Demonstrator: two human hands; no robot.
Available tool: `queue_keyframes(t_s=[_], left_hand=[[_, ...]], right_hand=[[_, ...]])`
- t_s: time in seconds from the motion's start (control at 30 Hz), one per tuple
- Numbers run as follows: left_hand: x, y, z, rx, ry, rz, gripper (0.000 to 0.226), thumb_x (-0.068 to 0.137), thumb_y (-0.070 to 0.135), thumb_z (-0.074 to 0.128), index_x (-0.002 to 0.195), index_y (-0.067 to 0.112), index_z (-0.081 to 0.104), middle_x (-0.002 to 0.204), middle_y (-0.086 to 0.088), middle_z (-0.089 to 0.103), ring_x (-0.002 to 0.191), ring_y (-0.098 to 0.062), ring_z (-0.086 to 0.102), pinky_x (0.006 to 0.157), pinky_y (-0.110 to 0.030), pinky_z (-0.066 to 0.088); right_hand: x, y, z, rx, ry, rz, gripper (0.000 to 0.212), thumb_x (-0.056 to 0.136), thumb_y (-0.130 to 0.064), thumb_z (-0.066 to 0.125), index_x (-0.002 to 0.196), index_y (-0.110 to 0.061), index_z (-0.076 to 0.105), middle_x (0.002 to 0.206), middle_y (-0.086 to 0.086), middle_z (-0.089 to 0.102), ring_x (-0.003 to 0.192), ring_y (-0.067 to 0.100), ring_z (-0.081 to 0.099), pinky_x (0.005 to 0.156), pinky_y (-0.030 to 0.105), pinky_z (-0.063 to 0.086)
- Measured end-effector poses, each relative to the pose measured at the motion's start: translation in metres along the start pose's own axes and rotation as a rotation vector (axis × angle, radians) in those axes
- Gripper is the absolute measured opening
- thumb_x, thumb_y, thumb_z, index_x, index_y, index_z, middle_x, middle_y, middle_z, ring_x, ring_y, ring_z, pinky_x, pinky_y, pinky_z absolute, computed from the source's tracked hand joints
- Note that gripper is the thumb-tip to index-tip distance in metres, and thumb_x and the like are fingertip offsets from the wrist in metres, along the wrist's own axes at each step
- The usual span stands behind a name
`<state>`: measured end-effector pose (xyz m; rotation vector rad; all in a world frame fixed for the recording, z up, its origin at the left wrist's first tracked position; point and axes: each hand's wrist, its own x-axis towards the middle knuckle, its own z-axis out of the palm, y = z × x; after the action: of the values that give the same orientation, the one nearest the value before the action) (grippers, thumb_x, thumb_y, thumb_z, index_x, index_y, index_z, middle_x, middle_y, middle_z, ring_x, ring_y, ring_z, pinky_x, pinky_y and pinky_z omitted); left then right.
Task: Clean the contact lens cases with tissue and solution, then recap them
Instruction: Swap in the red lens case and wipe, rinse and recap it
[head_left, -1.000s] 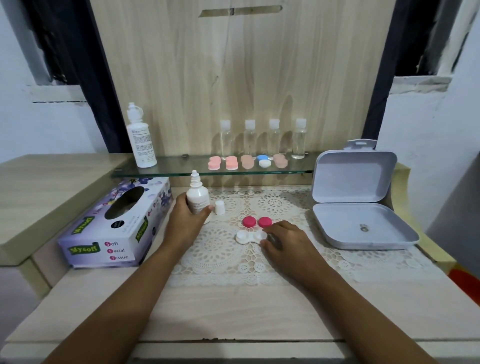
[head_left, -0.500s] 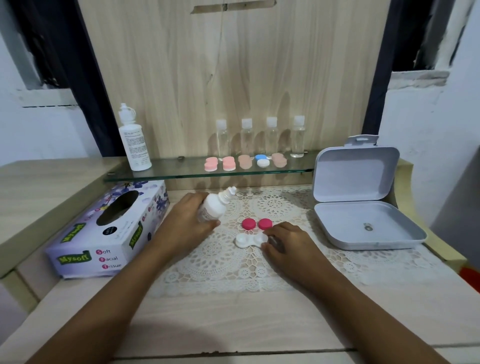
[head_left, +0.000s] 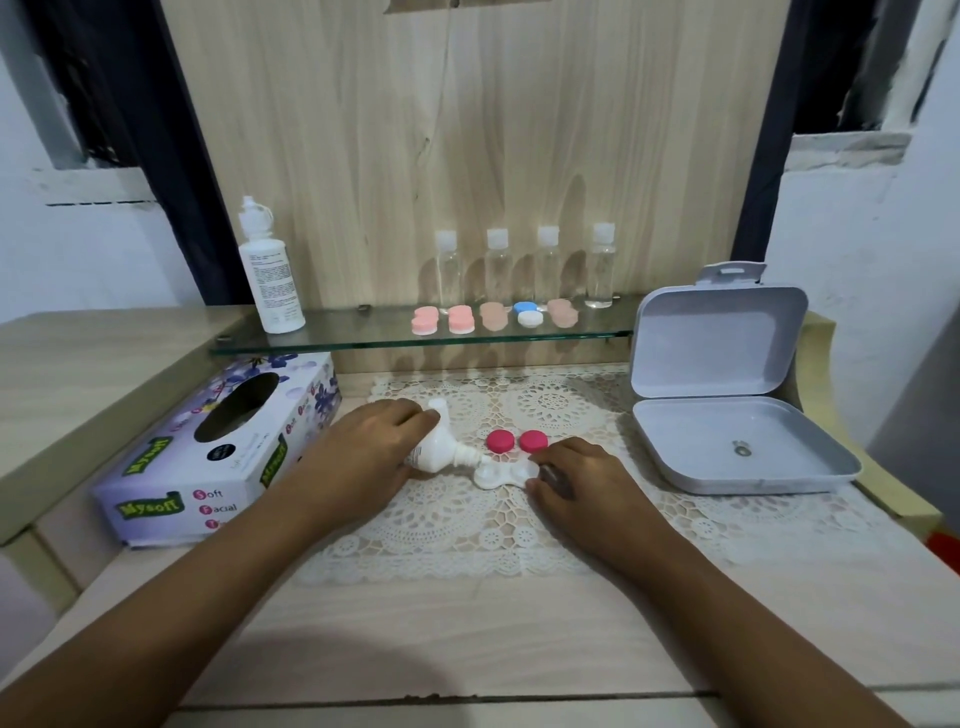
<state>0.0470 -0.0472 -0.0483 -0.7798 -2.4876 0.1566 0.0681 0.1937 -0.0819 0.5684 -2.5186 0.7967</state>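
An uncapped white lens case (head_left: 506, 475) lies on the lace mat (head_left: 467, 525), its two pink caps (head_left: 517, 441) just behind it. My left hand (head_left: 363, 447) grips a small white solution bottle (head_left: 441, 453), tipped over so the nozzle points down at the case's left well. My right hand (head_left: 576, 483) rests on the mat with fingertips pinching the case's right end. The bottle's small white cap (head_left: 440, 406) stands behind my left hand.
A tissue box (head_left: 218, 452) lies at the left. An open grey box (head_left: 727, 410) stands at the right. The glass shelf (head_left: 363, 340) behind carries a tall white bottle (head_left: 270, 270), several clear bottles (head_left: 522, 267) and several capped lens cases (head_left: 493, 317).
My left hand has lifted the solution bottle from upright, tilted it and brought the nozzle down to the case's left well. My right hand has stayed on the case.
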Motion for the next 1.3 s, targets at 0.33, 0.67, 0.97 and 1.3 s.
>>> queue_keyframes(t_s=[0.33, 0.67, 0.97, 1.3], left_hand=[[0.0053, 0.0002, -0.0037, 0.108, 0.124, 0.114, 0.053, 0.055, -0.004, 0.081, 0.104, 0.006, 0.065, 0.094, -0.011, 0.068, 0.085, -0.029, 0.065, 0.077, -0.037, 0.053], [0.0089, 0.0017, -0.0064, 0.166, 0.189, 0.186, 0.050, 0.057, -0.002, 0.082, 0.103, 0.009, 0.067, 0.096, -0.007, 0.068, 0.088, -0.026, 0.064, 0.079, -0.035, 0.052], [0.0082, 0.0022, -0.0075, 0.158, 0.197, 0.166, 0.054, 0.050, -0.003, 0.085, 0.100, 0.008, 0.069, 0.093, -0.008, 0.070, 0.082, -0.027, 0.066, 0.074, -0.036, 0.054], [0.0074, 0.0026, -0.0074, 0.140, 0.187, 0.153, 0.057, 0.046, -0.004, 0.086, 0.100, 0.008, 0.069, 0.092, -0.008, 0.070, 0.080, -0.027, 0.066, 0.071, -0.035, 0.054]], right_hand=[[0.0004, -0.0005, 0.0005, 0.010, -0.008, 0.029, 0.032, 0.089, -0.023, 0.056, 0.119, -0.014, 0.060, 0.111, 0.002, 0.059, 0.101, 0.016, 0.049, 0.073, 0.018, 0.029], [0.0006, -0.0007, 0.0000, -0.015, -0.018, 0.023, 0.032, 0.089, -0.024, 0.056, 0.119, -0.014, 0.059, 0.111, 0.004, 0.059, 0.101, 0.018, 0.051, 0.072, 0.019, 0.029], [0.0015, -0.0015, -0.0004, -0.019, -0.025, 0.032, 0.033, 0.089, -0.025, 0.056, 0.119, -0.014, 0.059, 0.113, 0.004, 0.060, 0.103, 0.019, 0.051, 0.076, 0.021, 0.034], [0.0015, -0.0013, -0.0009, -0.010, -0.035, 0.043, 0.032, 0.089, -0.025, 0.057, 0.118, -0.013, 0.060, 0.113, 0.004, 0.059, 0.102, 0.019, 0.051, 0.074, 0.019, 0.030]])
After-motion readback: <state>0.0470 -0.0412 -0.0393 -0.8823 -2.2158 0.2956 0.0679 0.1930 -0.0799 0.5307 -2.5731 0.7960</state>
